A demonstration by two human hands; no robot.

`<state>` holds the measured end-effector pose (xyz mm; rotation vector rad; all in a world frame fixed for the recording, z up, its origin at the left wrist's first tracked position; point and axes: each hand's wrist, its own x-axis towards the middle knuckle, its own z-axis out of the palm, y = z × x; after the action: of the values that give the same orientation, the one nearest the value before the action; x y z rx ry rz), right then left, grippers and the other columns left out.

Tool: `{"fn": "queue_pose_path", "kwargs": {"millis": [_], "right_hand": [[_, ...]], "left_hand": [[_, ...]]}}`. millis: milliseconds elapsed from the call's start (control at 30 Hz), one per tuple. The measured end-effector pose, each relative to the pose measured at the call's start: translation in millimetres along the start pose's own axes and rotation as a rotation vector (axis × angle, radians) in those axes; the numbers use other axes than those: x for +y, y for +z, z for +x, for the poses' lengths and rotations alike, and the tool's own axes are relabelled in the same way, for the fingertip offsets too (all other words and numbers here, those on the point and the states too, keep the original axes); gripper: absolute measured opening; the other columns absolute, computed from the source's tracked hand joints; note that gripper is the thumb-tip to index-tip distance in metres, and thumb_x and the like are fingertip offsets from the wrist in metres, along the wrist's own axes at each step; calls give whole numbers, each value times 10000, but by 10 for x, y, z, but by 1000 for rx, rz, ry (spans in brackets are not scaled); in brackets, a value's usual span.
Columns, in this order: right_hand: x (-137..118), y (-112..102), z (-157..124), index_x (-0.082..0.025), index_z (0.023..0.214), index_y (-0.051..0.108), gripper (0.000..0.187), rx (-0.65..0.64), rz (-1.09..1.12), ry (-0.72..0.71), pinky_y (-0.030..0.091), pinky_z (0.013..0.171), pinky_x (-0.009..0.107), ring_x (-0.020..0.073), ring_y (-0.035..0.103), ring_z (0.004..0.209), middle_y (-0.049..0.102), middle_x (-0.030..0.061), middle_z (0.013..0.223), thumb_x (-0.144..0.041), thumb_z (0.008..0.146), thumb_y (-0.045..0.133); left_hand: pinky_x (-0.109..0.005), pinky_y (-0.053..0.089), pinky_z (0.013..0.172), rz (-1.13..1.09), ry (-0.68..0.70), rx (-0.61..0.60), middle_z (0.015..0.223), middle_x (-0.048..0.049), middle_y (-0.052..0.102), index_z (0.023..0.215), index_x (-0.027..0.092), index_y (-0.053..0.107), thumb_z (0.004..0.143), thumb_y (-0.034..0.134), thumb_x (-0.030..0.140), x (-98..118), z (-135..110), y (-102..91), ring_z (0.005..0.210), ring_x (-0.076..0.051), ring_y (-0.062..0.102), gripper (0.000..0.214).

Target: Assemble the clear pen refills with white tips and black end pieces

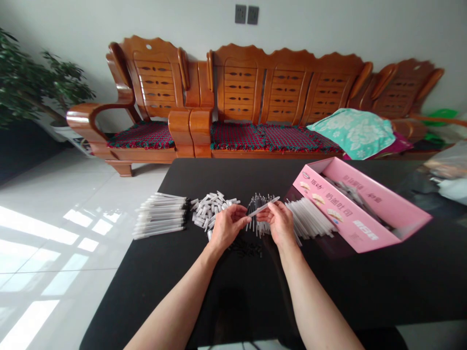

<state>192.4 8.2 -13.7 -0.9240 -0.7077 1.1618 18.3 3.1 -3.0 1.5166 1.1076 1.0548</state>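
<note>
and here we are over the black table (pixel 146 272), both hands meeting in the middle, and between them sits the pale, slender pen barrel (pixel 263 207), held up just above the spread of parts. look at that line: its long axis runs slantwise, low end by the left hand (pixel 229 226), high end by the right hand (pixel 280 221), and it bridges the gap between the two. neither hand is clearly nearer, each has its own end! the left has thumb and fingertips brought together at the low end; the right pinches near the high end, with the tip poking out past the fingers. so it's a two-handed hold, both grips narrowed down to a fine pinch, though how firmly each presses, i can't tell, nor whether anything is inside. directly behind the barrel, the fanned bunch of pen refills (pixel 255 200); below it, the small black pieces (pixel 245 248), too blurred to name. just beyond the left hand, a heap of white caps (pixel 209 209), and farther left a row of pale pens with dark ends (pixel 160 218). over on the right, the stacked white tubes (pixel 312 218) lie beside the pink box (pixel 353 233).
</note>
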Motion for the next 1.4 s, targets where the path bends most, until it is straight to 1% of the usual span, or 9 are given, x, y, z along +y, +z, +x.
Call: {"fn": "queue_pose_path", "kwargs": {"millis": [167, 467, 533, 700, 900, 1000, 1133, 1300, 1400], "right_hand": [[8, -16, 0, -183, 809, 549, 285, -1, -3, -13, 605, 463, 293, 192, 695, 480, 719, 22, 613, -371, 741, 752], [1, -13, 4, -186, 820, 551, 275, -27, -6, -15, 599, 454, 286, 195, 697, 485, 731, 34, 632, -360, 746, 750], [-10, -12, 4, -189, 814, 544, 291, -16, -4, -14, 599, 453, 286, 196, 697, 484, 730, 32, 629, -371, 737, 757], [-23, -6, -6, -191, 805, 542, 303, -24, -5, -9, 611, 475, 291, 189, 698, 487, 728, 23, 626, -386, 734, 763], [-8, -10, -9, -189, 810, 548, 290, -32, 0, -9, 608, 469, 293, 196, 700, 488, 729, 29, 634, -374, 745, 762], [-13, -9, -9, -188, 808, 547, 289, -28, 3, -10, 607, 469, 297, 201, 702, 491, 728, 30, 633, -371, 743, 761], [-22, 2, -12, -189, 807, 548, 294, -26, -4, -8, 603, 463, 293, 196, 697, 481, 728, 28, 627, -375, 736, 764], [-17, 9, -13, -187, 821, 552, 289, -31, -6, -2, 602, 465, 291, 193, 697, 483, 733, 29, 638, -365, 734, 761], [-22, 8, -12, -191, 819, 545, 299, -26, 0, -3, 601, 465, 290, 194, 698, 483, 733, 28, 640, -373, 731, 764]], "left_hand": [[-199, 382, 473, 189, -26, -92, 522, -12, 606, 717, 150, 668, 923, 491, 490, 1, -9, -70, 450, -106, 543, 435], [-204, 396, 488, 77, -31, -6, 619, 1, 636, 879, 153, 659, 737, 742, 403, -47, 24, -40, 514, -125, 572, 299], [-210, 382, 499, 140, 6, 2, 626, -1, 640, 926, 159, 675, 787, 691, 462, -25, 18, -67, 523, -126, 563, 334], [-219, 312, 477, 279, 33, -90, 556, -18, 602, 693, 148, 691, 921, 484, 477, 19, 6, -103, 476, -108, 482, 450], [-211, 353, 488, 122, 3, -10, 620, -6, 633, 831, 151, 700, 764, 715, 421, -61, 32, -58, 518, -115, 524, 279], [-210, 348, 474, 110, 3, -24, 612, -8, 636, 910, 149, 704, 815, 659, 479, -51, 20, -71, 486, -109, 521, 346], [-211, 311, 444, 163, -18, -134, 569, -23, 630, 785, 141, 710, 928, 471, 497, -26, 2, -79, 414, -91, 475, 453], [-196, 324, 437, 87, -50, -71, 586, -1, 628, 840, 134, 678, 799, 670, 446, -45, 23, -49, 433, -86, 478, 314], [-198, 333, 440, 96, -26, -35, 587, 6, 630, 1023, 132, 676, 778, 697, 484, -46, 24, -60, 442, -94, 490, 429]]}}
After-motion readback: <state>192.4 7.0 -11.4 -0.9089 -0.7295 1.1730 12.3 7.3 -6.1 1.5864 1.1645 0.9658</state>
